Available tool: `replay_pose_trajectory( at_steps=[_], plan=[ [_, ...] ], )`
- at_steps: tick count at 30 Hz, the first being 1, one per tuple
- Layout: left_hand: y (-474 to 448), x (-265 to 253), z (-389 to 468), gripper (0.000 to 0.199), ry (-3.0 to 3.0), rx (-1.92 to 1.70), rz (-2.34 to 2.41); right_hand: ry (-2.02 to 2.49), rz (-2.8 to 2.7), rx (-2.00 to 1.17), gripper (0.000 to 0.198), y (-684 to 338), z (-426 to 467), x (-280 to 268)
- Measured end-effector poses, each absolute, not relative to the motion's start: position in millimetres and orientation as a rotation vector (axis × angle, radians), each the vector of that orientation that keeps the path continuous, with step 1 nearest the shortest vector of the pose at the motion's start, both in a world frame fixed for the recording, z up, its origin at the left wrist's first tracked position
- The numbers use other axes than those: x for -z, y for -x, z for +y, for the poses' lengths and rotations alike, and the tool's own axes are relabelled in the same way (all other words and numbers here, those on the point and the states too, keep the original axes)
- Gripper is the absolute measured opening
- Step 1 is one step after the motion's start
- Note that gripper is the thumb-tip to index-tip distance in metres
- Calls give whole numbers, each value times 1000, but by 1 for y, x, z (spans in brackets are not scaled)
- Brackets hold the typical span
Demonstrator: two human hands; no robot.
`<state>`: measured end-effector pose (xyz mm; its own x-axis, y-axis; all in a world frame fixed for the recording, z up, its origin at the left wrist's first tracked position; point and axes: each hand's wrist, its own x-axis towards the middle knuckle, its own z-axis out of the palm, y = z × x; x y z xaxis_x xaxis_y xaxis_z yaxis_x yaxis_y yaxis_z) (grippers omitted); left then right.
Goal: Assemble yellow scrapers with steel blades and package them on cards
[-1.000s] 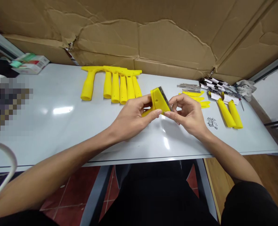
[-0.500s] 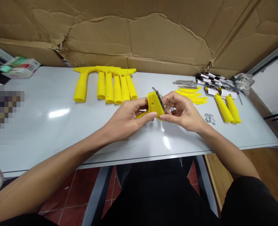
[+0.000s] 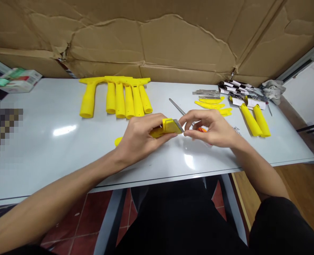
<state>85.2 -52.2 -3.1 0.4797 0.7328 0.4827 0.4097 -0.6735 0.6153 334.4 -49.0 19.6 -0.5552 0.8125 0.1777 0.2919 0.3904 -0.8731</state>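
My left hand [image 3: 143, 136] is closed around a yellow plastic scraper [image 3: 169, 125]. Its handle end pokes out past the wrist side, and its head points right. A flat grey metal blade [image 3: 178, 126] sits along the head's edge. At that blade edge, the thumb and forefinger of my right hand [image 3: 208, 127] are bent in a pinch, touching it. Beneath and behind the right hand lies a screwdriver [image 3: 177, 105] with a long metal shaft; its orange-red handle is mostly hidden by the fingers.
Several yellow scraper bodies [image 3: 88, 101] line the back left of the table [image 3: 53, 156]. At right lie metal blades [image 3: 207, 92], yellow strips [image 3: 208, 105], small screws [image 3: 236, 130], two scrapers with printed sleeves [image 3: 262, 120] and a grey cloth [image 3: 274, 90]. Cardboard [image 3: 186, 46] stands behind.
The scraper has been tilted over, so its broad face has turned away and its edge shows. My right hand has shifted slightly right, uncovering more of the screwdriver shaft.
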Motion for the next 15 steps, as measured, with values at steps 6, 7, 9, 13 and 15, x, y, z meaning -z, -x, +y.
replay_pose_trajectory(
  at_steps=[6,7,9,13,15],
  plan=[
    [-77,25,-32,20,-2803,-1203,580,1412,-2593,-636,40,-390,-37,-40],
    [-77,28,-28,22,-2851,-1151,525,1503,-2670,-632,51,-392,-37,-37],
    [-77,31,-21,25,-2921,-1021,462,1691,-2733,-626,69,-388,-42,-28],
    [-82,34,-14,27,-3129,-880,391,1826,-2487,-600,46,-380,-52,-15],
    [-83,35,-13,24,-3278,-1048,220,1731,-2166,-634,32,-385,-47,-18]
  ],
)
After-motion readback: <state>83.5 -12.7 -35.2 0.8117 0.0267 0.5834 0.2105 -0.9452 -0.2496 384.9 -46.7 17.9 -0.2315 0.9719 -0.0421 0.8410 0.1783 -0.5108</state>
